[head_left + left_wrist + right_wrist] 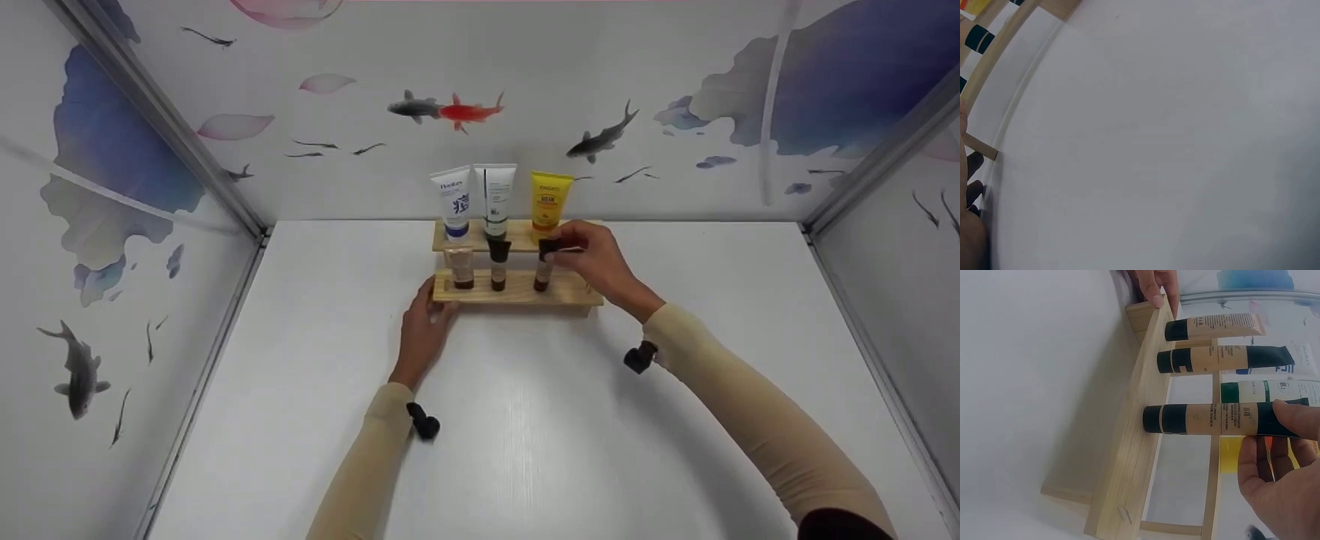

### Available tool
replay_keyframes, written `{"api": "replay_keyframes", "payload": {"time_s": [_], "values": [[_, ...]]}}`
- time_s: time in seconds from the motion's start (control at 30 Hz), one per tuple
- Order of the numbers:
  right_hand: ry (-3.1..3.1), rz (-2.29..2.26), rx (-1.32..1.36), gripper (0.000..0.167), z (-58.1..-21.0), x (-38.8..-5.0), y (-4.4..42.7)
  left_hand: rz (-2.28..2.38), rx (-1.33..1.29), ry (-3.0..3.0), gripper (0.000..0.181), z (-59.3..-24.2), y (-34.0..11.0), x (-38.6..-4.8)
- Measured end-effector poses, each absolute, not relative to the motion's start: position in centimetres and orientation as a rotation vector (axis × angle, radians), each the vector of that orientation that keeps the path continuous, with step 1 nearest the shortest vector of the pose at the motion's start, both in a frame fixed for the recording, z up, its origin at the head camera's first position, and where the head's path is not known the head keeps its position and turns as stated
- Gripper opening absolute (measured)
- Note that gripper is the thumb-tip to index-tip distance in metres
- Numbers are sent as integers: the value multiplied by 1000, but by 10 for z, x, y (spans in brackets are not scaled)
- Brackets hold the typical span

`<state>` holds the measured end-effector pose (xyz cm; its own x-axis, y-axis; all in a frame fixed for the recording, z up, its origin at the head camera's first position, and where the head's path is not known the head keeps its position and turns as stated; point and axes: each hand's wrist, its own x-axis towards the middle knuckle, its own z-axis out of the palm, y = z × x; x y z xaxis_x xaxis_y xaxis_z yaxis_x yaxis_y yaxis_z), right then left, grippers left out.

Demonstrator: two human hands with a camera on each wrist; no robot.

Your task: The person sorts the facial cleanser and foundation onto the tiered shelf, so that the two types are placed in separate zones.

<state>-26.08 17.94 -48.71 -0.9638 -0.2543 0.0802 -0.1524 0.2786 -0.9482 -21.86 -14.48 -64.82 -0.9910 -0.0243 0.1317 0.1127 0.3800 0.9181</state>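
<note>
A two-tier wooden rack (517, 298) stands against the back wall. My left hand (424, 334) grips its left end, thumb at the front edge of the lower shelf. My right hand (600, 262) pinches the dark upper end of a beige and black cosmetic tube (1202, 419), which stands cap down at the right of the lower shelf. To its left on that shelf are a similar black-ended tube (1207, 360) and a pale beige tube (1216, 326). In the left wrist view, only part of the left hand (971, 239) shows at the edge.
On the upper shelf stand a white tube with a blue cap (453, 202), a white tube with a green cap (496, 196) and a yellow tube (550, 196). The white table (495, 435) extends in front, with printed walls at the back and sides.
</note>
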Motion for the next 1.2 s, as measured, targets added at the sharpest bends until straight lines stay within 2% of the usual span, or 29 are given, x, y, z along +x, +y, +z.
{"api": "replay_keyframes", "payload": {"time_s": [0.83, 1.2], "values": [[2450, -1833, -414, 35, -499, -260, 188, -1698, -118, -2500, 80, -649, -143, -220], [2469, -1811, -402, 31, -507, -255, 198, -1727, -117, -2492, 79, -649, -144, -220]]}}
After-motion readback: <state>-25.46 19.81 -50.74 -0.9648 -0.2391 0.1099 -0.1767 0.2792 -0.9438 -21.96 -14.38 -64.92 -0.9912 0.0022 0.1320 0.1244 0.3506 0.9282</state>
